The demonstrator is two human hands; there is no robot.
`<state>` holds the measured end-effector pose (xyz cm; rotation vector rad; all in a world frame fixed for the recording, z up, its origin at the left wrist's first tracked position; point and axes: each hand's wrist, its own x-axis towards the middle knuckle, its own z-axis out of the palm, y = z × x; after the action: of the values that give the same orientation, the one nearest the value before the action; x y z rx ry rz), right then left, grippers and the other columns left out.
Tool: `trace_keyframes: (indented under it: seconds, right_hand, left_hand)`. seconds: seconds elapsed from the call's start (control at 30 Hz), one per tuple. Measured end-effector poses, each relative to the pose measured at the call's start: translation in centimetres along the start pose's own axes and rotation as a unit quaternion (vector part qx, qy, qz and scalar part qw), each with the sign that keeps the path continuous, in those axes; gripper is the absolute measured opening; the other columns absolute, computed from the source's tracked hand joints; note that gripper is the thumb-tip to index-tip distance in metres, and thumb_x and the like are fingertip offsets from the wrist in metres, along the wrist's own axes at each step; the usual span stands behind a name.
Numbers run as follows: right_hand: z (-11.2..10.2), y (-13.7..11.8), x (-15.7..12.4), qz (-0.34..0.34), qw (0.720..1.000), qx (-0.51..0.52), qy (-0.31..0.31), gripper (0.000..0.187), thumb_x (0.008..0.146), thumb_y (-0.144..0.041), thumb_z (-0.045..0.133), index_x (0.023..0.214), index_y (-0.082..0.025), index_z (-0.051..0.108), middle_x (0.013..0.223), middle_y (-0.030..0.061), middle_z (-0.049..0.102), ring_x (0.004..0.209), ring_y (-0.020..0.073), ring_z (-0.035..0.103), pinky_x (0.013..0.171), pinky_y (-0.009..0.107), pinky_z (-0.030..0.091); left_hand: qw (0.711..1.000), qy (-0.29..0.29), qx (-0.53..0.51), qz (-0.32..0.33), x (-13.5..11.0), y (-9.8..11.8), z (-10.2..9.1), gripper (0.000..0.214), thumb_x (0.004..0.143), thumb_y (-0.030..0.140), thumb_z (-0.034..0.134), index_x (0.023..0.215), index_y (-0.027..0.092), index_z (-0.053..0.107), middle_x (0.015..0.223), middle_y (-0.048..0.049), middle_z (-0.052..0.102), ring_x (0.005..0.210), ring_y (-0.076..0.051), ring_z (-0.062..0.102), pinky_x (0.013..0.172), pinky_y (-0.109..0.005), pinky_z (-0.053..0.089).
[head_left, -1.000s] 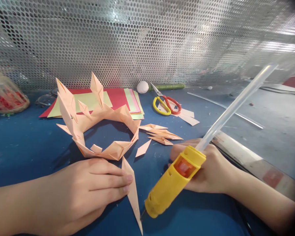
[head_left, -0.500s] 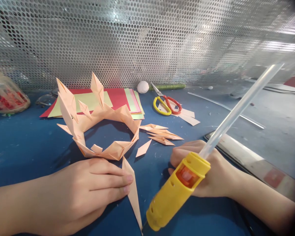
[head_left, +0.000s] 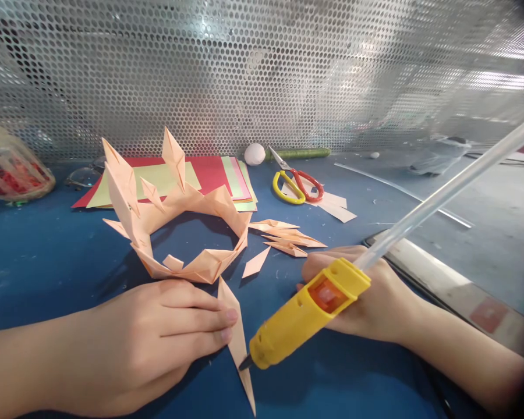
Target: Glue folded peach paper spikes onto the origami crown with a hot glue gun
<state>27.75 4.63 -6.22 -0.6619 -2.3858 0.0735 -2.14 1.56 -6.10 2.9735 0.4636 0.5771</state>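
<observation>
A yellow hot glue gun [head_left: 288, 326] is gripped in my right hand [head_left: 367, 291], a long clear glue stick [head_left: 445, 195] sticking out of its back. Its dark nozzle is at the lower half of a long pointed folded paper piece [head_left: 234, 326], touching it or just above. My left hand [head_left: 170, 331] holds this peach piece on the blue table, fingers together over its left edge; the thumb is hidden. Just beyond stands a peach paper crown [head_left: 209, 265] with upright folded points. Several folded paper spikes [head_left: 288, 235] and a small paper diamond [head_left: 256, 263] lie to its right.
Behind the crown lie coloured paper sheets [head_left: 213, 169]. Scissors [head_left: 297, 186] rest on paper scraps, near a white ball [head_left: 254, 154]. A jar [head_left: 13, 169] stands at left, another glue stick [head_left: 402, 192] lies at right, and a perforated metal panel [head_left: 244, 75] rises behind.
The glue gun has tilted flatter, and its nozzle has moved up and left from the paper's bottom tip to its lower half. My left hand stays in place.
</observation>
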Motion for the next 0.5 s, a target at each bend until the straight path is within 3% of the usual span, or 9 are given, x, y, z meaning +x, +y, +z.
trace_keyframes:
  seconds: [0.23, 0.5]
  right_hand:
    - [-0.11, -0.03, 0.15, -0.007, 1.000, 0.006, -0.007, 0.023, 0.089, -0.028, 0.055, 0.075, -0.026, 0.038, 0.056, -0.0092, 0.044, 0.041, 0.0094, 0.036, 0.041, 0.021, 0.032]
    - [-0.29, -0.15, 0.08, -0.008, 1.000, 0.016, -0.021, 0.022, 0.088, -0.024, 0.054, 0.074, -0.027, 0.038, 0.055, -0.0084, 0.045, 0.041, 0.0109, 0.037, 0.041, 0.023, 0.032]
  left_hand:
    - [1.000, 0.005, 0.005, 0.009, 0.12, -0.17, -0.04, 0.038, 0.098, 0.010, 0.036, 0.123, 0.018, 0.063, 0.132, 0.0042, 0.064, 0.124, -0.010, 0.054, 0.113, -0.020, 0.037]
    - [0.999, -0.041, -0.010, 0.002, 0.28, 0.01, -0.63, 0.042, 0.090, 0.004, 0.042, 0.127, 0.014, 0.059, 0.135, 0.0006, 0.062, 0.128, -0.012, 0.052, 0.114, -0.022, 0.036]
